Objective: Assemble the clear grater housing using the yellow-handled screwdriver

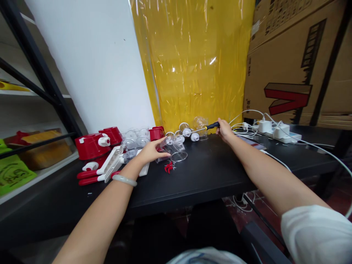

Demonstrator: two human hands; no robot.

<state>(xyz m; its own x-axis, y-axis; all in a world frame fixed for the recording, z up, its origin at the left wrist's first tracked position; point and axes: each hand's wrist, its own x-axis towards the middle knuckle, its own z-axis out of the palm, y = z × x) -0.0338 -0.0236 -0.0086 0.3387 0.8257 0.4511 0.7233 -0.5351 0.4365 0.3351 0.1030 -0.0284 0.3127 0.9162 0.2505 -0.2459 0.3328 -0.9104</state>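
Note:
My left hand (153, 150) rests on a clear plastic part (172, 146) on the black table (209, 172), fingers curled over it. A pale bangle (124, 179) circles that wrist. My right hand (224, 130) is closed around the black and yellow handle of a screwdriver (203, 128); its thin shaft points left toward a cluster of clear cups with white caps (189, 131). A small red piece (168, 167) and a clear ring (179, 157) lie just in front of my left hand.
Red and white plastic parts (95, 154) are piled at the table's left. White chargers and cables (271, 130) lie at the right. Yellow film (192, 62) and cardboard boxes (297, 62) stand behind. A black shelf frame (41, 77) is on the left.

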